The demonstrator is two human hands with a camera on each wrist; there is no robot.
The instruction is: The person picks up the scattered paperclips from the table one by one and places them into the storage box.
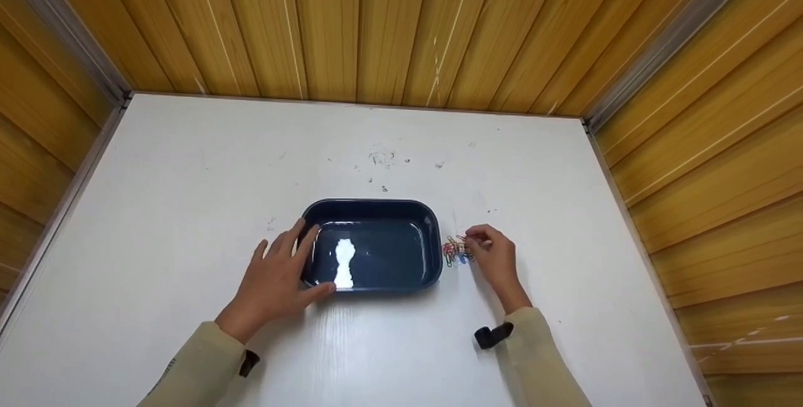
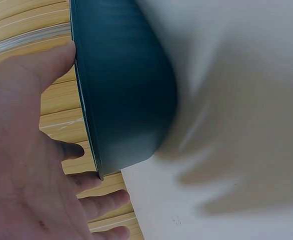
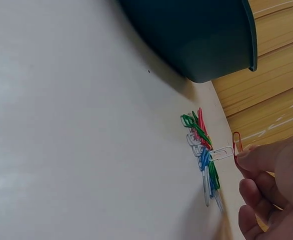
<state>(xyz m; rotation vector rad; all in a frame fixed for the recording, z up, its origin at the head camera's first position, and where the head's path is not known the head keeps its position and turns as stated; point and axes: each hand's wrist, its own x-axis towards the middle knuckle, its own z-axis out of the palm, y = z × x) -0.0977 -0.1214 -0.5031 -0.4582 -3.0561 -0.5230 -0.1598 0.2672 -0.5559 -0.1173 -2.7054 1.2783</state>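
Observation:
A dark blue rectangular basin [image 1: 376,256] stands on the white table. My left hand [image 1: 273,278] rests at its left end with fingers spread, fingertips over the left rim and thumb at the near rim. In the left wrist view the thumb [image 2: 61,57] touches the basin's edge. Just right of the basin lies a small pile of colourful paper clips [image 3: 202,145], green, red, white and blue. Between thumb and forefinger, my right hand [image 1: 499,259] pinches a red paper clip [image 3: 237,140] over the pile's right side. A white paper clip [image 3: 222,153] sticks out from the pile towards it.
Wood-patterned panels [image 1: 389,31] rise behind the table [image 1: 188,206] and along both sides. Dark smudges [image 1: 382,158] mark the tabletop beyond the basin. A black strap piece [image 1: 494,335] shows at the right sleeve.

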